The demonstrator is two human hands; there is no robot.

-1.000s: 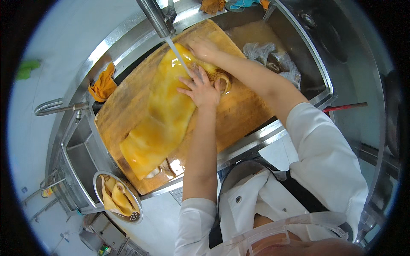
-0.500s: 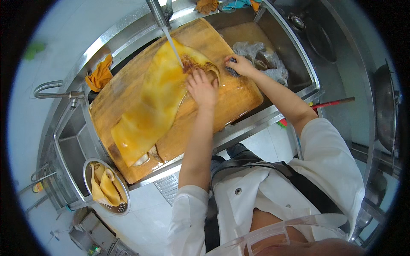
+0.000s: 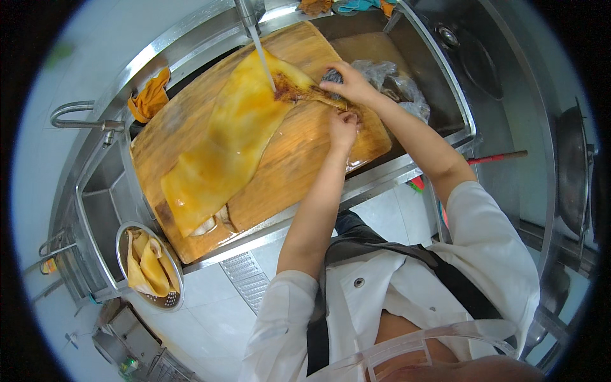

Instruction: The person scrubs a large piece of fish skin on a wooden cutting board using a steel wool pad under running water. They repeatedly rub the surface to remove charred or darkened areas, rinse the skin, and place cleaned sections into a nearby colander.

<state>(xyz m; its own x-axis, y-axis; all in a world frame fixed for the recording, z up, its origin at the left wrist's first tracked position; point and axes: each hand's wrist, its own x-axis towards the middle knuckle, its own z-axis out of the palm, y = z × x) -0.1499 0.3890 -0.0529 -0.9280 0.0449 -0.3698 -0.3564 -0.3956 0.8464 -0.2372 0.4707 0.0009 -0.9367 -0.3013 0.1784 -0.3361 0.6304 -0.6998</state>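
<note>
A large yellow sheet of what looks like animal skin lies slantwise over a wet wooden cutting board. Its far right part is browned and narrows to a drawn-out tip. At that tip my left hand is closed, fingers curled and pinching the edge. Just beyond it, my right hand grips a dark grey steel wool scourer beside the browned part. Water runs from a tap onto the skin near the brown patch.
The board bridges a steel sink, where a clear plastic bag lies on the right. A perforated steel colander with folded yellow pieces stands at lower left. An orange cloth hangs near a second tap.
My left hand has moved right from the browned area to the skin's tip, which is now stretched out rather than curled. My right hand with the scourer has shifted slightly left and away from me.
</note>
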